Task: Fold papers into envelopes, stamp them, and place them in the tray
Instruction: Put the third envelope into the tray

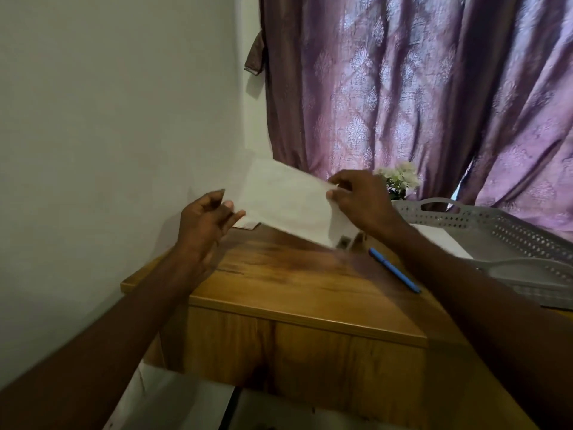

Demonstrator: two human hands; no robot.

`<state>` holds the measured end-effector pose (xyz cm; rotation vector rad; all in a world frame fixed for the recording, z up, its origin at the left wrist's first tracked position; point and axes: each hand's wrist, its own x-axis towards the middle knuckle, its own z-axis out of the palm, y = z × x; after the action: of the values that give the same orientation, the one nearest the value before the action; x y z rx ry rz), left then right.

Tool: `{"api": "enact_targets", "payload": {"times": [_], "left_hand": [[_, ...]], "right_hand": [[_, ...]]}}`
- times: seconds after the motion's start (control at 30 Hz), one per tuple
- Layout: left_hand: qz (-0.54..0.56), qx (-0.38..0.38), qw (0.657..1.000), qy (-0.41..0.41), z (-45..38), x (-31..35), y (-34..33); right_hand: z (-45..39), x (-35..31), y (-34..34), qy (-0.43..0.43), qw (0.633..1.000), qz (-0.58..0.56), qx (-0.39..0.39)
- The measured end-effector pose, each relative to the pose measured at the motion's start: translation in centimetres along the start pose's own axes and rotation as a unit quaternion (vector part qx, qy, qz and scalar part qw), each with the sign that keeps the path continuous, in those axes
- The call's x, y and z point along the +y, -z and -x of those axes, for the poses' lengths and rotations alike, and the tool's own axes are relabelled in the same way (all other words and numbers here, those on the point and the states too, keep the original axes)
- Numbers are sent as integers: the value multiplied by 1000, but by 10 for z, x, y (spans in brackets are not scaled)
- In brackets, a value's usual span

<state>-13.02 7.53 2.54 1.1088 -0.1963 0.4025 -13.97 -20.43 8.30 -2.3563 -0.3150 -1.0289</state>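
Note:
A white folded paper (288,200) hangs in the air above the far edge of the wooden table (297,283). My right hand (359,200) pinches its right end between thumb and fingers. At the paper's left edge, my left hand (207,218) has its fingers spread and its fingertips touching the sheet. A grey perforated tray (508,231) stands at the right of the table, with white paper (440,240) lying inside it. Under the held paper's lower right corner a small dark object (344,242) peeks out; I cannot tell what it is.
A blue pen (393,270) lies on the table beside the tray. More white paper (246,225) rests at the table's far edge. A small white flower plant (398,180) stands behind the tray. A purple curtain (418,88) hangs behind, a white wall (117,119) at the left.

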Motion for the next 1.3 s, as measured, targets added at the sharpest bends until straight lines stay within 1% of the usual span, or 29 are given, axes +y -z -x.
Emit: {"api": "enact_targets", "payload": {"times": [0.13,0.3,0.37,0.43,0.53,0.63,0.73,0.8,0.87,0.9,1.0,1.07,1.13,1.23,1.3], "left_hand": [[72,-37,997,8,-17,25,-54],[89,-88,992,13,-49,58,-156],[80,-94,992,15,-60,60,-205],[65,-97,993,26,-69,54,-248],[22,-85,995,44,-77,26,-306],[-59,-61,995,60,-76,-12,-343],[-155,-60,983,75,-69,-53,-361],[-242,-60,965,77,-65,-80,-364],[-329,-62,940,62,-60,-105,-362],[-368,-67,926,44,-57,-116,-360],[-441,-94,893,-3,-47,-139,-355],[-457,-95,884,-20,-40,-145,-352],[-447,-89,890,-27,-37,-147,-349],[-414,-102,904,-27,-30,-150,-338],[-379,-109,919,-10,-23,-157,-328]], "right_hand": [[-14,3,45,1,998,-29,63],[-29,35,103,-35,986,-31,163],[-27,50,123,-67,980,-28,187],[-20,64,136,-111,976,-35,187],[-7,97,155,-220,960,-47,169],[7,129,167,-324,935,-84,116],[20,157,170,-385,922,-40,8],[28,168,170,-417,906,-22,-74],[34,177,168,-431,891,4,-145],[36,181,166,-424,889,29,-173],[38,192,157,-388,892,83,-218],[39,195,153,-370,885,120,-254],[38,197,151,-346,883,155,-276],[37,192,150,-353,881,122,-290],[35,186,148,-352,879,119,-298]]}}
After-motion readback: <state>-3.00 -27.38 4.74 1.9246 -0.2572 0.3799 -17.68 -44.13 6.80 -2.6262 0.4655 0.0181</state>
